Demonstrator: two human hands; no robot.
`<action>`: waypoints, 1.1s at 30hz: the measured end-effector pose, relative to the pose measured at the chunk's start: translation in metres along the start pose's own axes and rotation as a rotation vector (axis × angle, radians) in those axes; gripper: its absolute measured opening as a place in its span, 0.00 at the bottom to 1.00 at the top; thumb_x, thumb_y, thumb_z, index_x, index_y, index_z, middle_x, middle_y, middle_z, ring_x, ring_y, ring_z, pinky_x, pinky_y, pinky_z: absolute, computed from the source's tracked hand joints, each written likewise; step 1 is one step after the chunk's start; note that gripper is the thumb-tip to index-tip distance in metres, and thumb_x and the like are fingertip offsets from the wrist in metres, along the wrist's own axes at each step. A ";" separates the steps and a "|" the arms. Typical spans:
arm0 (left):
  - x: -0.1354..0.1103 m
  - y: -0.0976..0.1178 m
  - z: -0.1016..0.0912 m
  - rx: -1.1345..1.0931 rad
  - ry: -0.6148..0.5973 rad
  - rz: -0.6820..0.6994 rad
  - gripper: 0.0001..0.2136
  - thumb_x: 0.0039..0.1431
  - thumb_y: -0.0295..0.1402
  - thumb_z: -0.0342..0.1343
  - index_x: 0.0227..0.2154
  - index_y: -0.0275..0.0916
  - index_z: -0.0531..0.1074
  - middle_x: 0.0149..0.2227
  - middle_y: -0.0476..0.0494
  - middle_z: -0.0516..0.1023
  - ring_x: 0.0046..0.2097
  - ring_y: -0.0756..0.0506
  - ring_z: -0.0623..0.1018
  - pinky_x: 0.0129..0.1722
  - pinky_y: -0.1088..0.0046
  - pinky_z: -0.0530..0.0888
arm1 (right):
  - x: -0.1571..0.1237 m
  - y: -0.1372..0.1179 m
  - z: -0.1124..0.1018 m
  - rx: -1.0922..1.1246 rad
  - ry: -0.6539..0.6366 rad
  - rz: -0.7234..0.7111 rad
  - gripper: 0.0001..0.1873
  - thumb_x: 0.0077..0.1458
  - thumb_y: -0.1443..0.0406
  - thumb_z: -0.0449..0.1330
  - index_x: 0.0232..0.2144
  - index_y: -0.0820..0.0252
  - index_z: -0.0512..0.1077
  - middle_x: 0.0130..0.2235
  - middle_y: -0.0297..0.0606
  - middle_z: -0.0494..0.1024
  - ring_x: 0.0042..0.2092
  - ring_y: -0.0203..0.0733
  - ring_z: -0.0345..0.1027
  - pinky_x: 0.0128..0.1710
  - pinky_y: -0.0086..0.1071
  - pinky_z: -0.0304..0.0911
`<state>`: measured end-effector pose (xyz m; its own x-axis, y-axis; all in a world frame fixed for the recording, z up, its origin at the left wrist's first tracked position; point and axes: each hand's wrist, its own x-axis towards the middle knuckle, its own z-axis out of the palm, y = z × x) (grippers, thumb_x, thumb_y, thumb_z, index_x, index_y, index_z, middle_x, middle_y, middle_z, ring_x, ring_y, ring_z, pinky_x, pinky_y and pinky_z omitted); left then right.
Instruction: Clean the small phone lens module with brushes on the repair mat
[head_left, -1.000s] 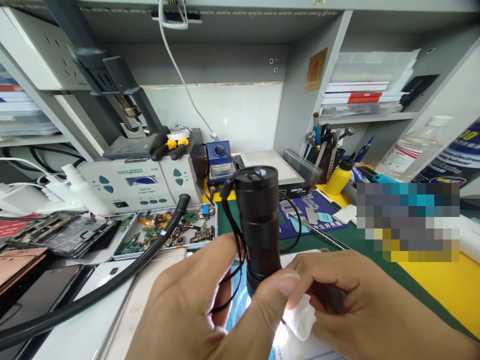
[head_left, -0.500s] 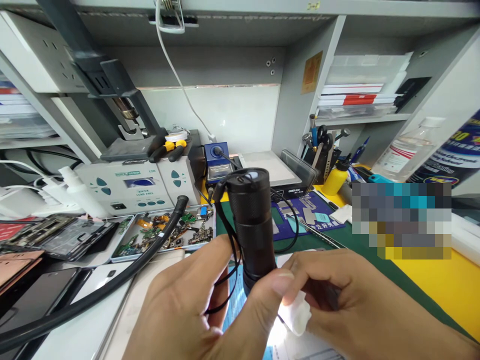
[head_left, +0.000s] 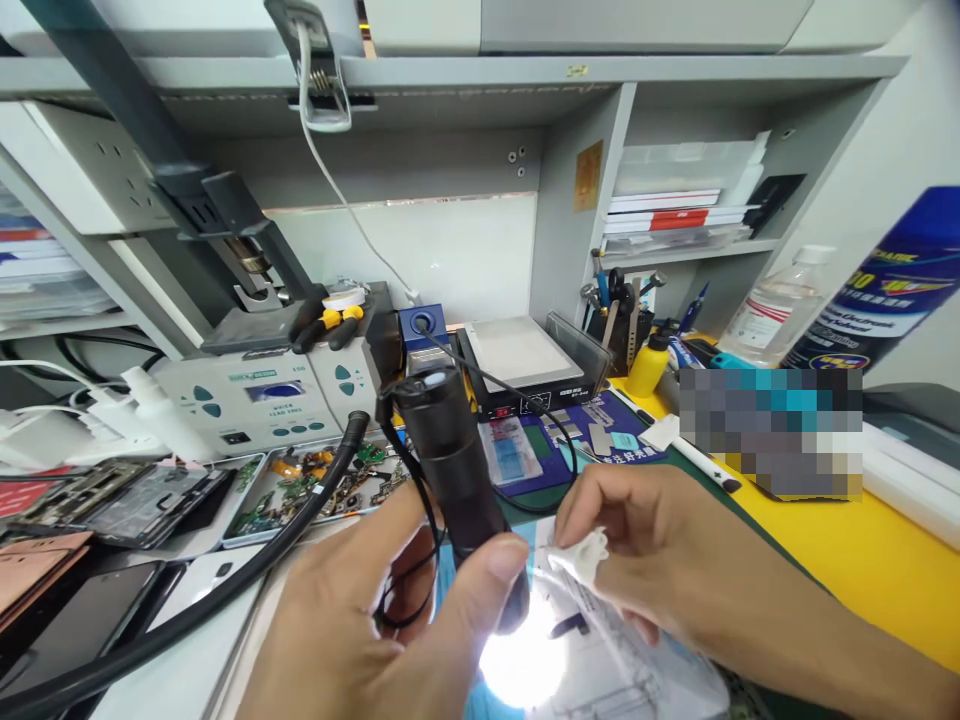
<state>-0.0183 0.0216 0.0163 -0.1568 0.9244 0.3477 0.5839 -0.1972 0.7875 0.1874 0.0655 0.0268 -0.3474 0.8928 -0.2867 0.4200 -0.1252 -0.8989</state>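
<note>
A black flashlight [head_left: 450,450] with a wrist cord stands tilted in my left hand [head_left: 375,610], fingers and thumb wrapped round its lower body. Its lit head points down and throws a bright white spot onto a plastic bag with printed paper [head_left: 615,640]. To the right, my right hand [head_left: 637,540] pinches a crumpled white tissue [head_left: 581,558] between thumb and fingers, apart from the flashlight. A small dark piece [head_left: 568,626] shows beside the bright spot; its kind I cannot make out.
Behind stand a soldering station [head_left: 277,400], a heating plate [head_left: 525,355] and a tray of circuit boards [head_left: 300,490]. A black hose [head_left: 225,580] crosses the left side over phones. On the right are a yellow bottle [head_left: 649,365], a clear bottle [head_left: 780,305] and a white pen-like tool [head_left: 709,465].
The flashlight has moved left and tilted, with its light spot now in plain sight. My right hand has drawn the tissue away from the flashlight's lower end. The view has shifted upward.
</note>
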 end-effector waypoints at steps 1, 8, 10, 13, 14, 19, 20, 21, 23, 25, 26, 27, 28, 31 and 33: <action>0.002 0.001 -0.002 -0.036 -0.047 0.000 0.14 0.55 0.50 0.60 0.37 0.48 0.81 0.16 0.52 0.72 0.17 0.49 0.69 0.13 0.79 0.65 | 0.000 -0.002 -0.002 0.005 -0.004 0.015 0.06 0.47 0.73 0.59 0.29 0.58 0.71 0.22 0.26 0.70 0.21 0.31 0.60 0.19 0.25 0.56; 0.004 -0.002 -0.006 -0.234 -0.039 -0.006 0.15 0.58 0.47 0.60 0.43 0.45 0.79 0.26 0.48 0.79 0.26 0.47 0.77 0.25 0.74 0.73 | 0.002 0.000 -0.006 0.117 0.031 -0.115 0.04 0.50 0.70 0.61 0.29 0.59 0.68 0.16 0.24 0.68 0.16 0.30 0.59 0.16 0.23 0.56; 0.001 -0.002 -0.010 -0.140 0.000 0.098 0.15 0.57 0.44 0.62 0.45 0.45 0.78 0.33 0.47 0.82 0.36 0.44 0.80 0.31 0.74 0.75 | 0.002 0.001 -0.007 0.124 0.052 -0.157 0.05 0.49 0.70 0.60 0.29 0.59 0.67 0.17 0.24 0.68 0.16 0.30 0.59 0.16 0.23 0.57; -0.007 0.001 -0.022 -0.205 0.121 0.051 0.16 0.56 0.45 0.63 0.44 0.44 0.79 0.39 0.45 0.83 0.36 0.46 0.79 0.35 0.73 0.76 | 0.001 0.001 -0.011 0.123 0.086 -0.221 0.03 0.50 0.69 0.60 0.28 0.59 0.67 0.16 0.24 0.67 0.17 0.31 0.60 0.17 0.25 0.57; -0.012 0.002 -0.028 -0.253 0.183 0.009 0.17 0.55 0.46 0.64 0.44 0.43 0.79 0.38 0.45 0.82 0.32 0.48 0.77 0.33 0.74 0.76 | 0.001 0.001 -0.013 0.121 0.099 -0.247 0.03 0.50 0.68 0.60 0.28 0.59 0.67 0.17 0.25 0.68 0.17 0.31 0.60 0.18 0.25 0.57; -0.043 -0.003 -0.060 -0.379 0.418 -0.085 0.23 0.57 0.51 0.60 0.47 0.38 0.75 0.31 0.45 0.81 0.29 0.47 0.74 0.32 0.72 0.73 | 0.002 0.005 -0.016 0.110 0.161 -0.331 0.06 0.50 0.64 0.61 0.28 0.59 0.68 0.14 0.24 0.66 0.16 0.33 0.59 0.19 0.27 0.54; -0.050 -0.004 -0.066 -0.393 0.424 -0.092 0.23 0.59 0.52 0.57 0.46 0.37 0.75 0.35 0.42 0.82 0.34 0.45 0.77 0.37 0.69 0.74 | 0.003 0.006 -0.016 0.108 0.164 -0.341 0.06 0.50 0.62 0.61 0.27 0.59 0.68 0.14 0.25 0.67 0.16 0.34 0.60 0.19 0.28 0.53; -0.056 -0.005 -0.072 -0.403 0.417 -0.098 0.22 0.59 0.52 0.57 0.44 0.36 0.76 0.38 0.39 0.82 0.40 0.42 0.79 0.42 0.67 0.74 | 0.004 0.007 -0.015 0.103 0.167 -0.348 0.07 0.51 0.61 0.61 0.27 0.59 0.68 0.14 0.26 0.67 0.16 0.34 0.60 0.20 0.29 0.54; -0.065 -0.003 -0.080 -0.417 0.376 -0.105 0.19 0.58 0.49 0.59 0.40 0.37 0.77 0.43 0.38 0.82 0.48 0.39 0.78 0.50 0.65 0.71 | 0.006 0.008 -0.013 0.093 0.172 -0.359 0.10 0.51 0.59 0.63 0.27 0.59 0.69 0.14 0.28 0.68 0.16 0.35 0.60 0.21 0.31 0.55; -0.071 0.002 -0.085 -0.444 0.323 -0.099 0.15 0.58 0.45 0.62 0.40 0.39 0.76 0.42 0.40 0.81 0.48 0.40 0.77 0.50 0.66 0.70 | 0.006 0.009 -0.012 0.089 0.171 -0.370 0.11 0.51 0.57 0.63 0.28 0.59 0.70 0.15 0.28 0.68 0.17 0.36 0.60 0.22 0.32 0.56; -0.072 0.004 -0.086 -0.469 0.298 -0.091 0.14 0.58 0.43 0.63 0.41 0.40 0.75 0.40 0.42 0.81 0.45 0.41 0.78 0.49 0.66 0.70 | 0.006 0.009 -0.011 0.088 0.172 -0.379 0.12 0.51 0.56 0.63 0.28 0.59 0.70 0.15 0.28 0.68 0.17 0.36 0.59 0.22 0.32 0.56; -0.071 0.006 -0.086 -0.504 0.273 -0.081 0.13 0.59 0.41 0.62 0.43 0.40 0.73 0.38 0.45 0.80 0.43 0.43 0.78 0.48 0.67 0.70 | 0.006 0.009 -0.010 0.087 0.174 -0.390 0.12 0.51 0.56 0.63 0.28 0.58 0.70 0.15 0.28 0.68 0.17 0.36 0.59 0.22 0.33 0.56; -0.070 0.007 -0.086 -0.545 0.247 -0.069 0.12 0.59 0.39 0.62 0.44 0.41 0.72 0.35 0.47 0.78 0.39 0.45 0.77 0.46 0.67 0.71 | 0.006 0.009 -0.010 0.087 0.181 -0.400 0.12 0.51 0.55 0.62 0.28 0.58 0.70 0.15 0.29 0.67 0.17 0.36 0.59 0.22 0.33 0.56; -0.062 0.006 -0.084 -0.677 0.158 -0.036 0.09 0.62 0.37 0.60 0.39 0.37 0.72 0.31 0.51 0.74 0.32 0.49 0.75 0.38 0.68 0.74 | 0.006 0.009 -0.010 0.090 0.213 -0.423 0.13 0.51 0.53 0.62 0.27 0.57 0.70 0.15 0.28 0.66 0.16 0.37 0.58 0.21 0.34 0.57; -0.055 0.005 -0.082 -0.757 0.122 -0.026 0.12 0.64 0.41 0.57 0.38 0.35 0.72 0.33 0.50 0.75 0.32 0.50 0.76 0.35 0.69 0.76 | 0.006 0.008 -0.010 0.091 0.236 -0.436 0.14 0.50 0.53 0.62 0.26 0.56 0.70 0.15 0.28 0.66 0.16 0.37 0.58 0.21 0.35 0.57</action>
<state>-0.0724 -0.0568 0.0426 -0.2751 0.8980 0.3434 -0.1194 -0.3863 0.9146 0.1976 0.0746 0.0208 -0.2711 0.9426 0.1949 0.1999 0.2533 -0.9465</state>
